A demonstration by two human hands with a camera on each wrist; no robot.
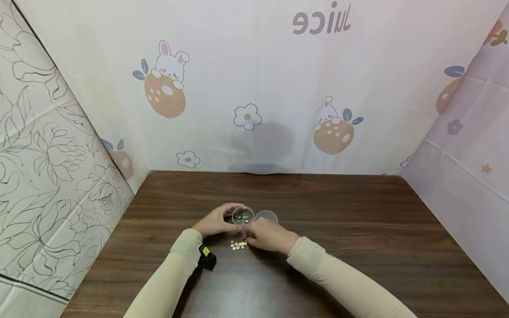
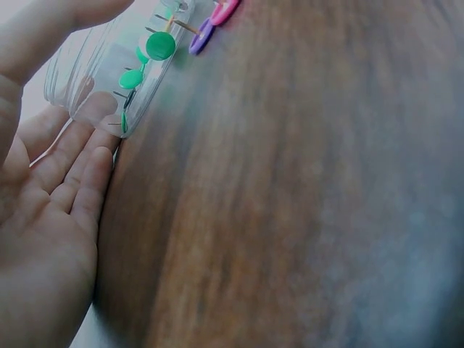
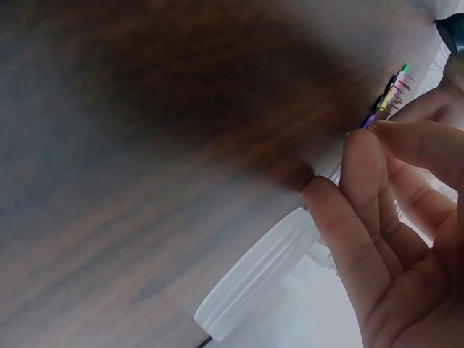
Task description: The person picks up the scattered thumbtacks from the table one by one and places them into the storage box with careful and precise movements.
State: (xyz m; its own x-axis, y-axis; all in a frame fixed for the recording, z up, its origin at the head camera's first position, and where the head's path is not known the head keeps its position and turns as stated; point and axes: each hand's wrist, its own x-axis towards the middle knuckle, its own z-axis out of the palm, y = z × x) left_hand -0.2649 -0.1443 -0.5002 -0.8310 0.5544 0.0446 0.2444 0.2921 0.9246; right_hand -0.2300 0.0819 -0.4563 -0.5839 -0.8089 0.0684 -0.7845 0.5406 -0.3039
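My left hand [image 1: 216, 221] holds a clear round container [image 1: 243, 207] on the table, thumb on the near side and fingers round the far side. Inside lie several thumbtacks; green ones [image 2: 160, 46] show through its wall in the left wrist view. In front of it, more thumbtacks [image 1: 238, 245] lie in a small group, points up, with purple [image 2: 201, 38] and pink [image 2: 228, 10] heads visible. At this group's right edge, my right hand [image 1: 268, 235] pinches with thumb and index finger at a thumbtack, mostly hidden by the fingertips.
A clear round lid [image 1: 270, 213] lies right of the container, partly behind the right hand; its ridged white-looking rim [image 3: 254, 274] shows in the right wrist view. A black device with a yellow label [image 1: 207, 257] is at the left wrist. Printed cloth [image 1: 254, 88] bounds the wooden table [image 1: 358, 212].
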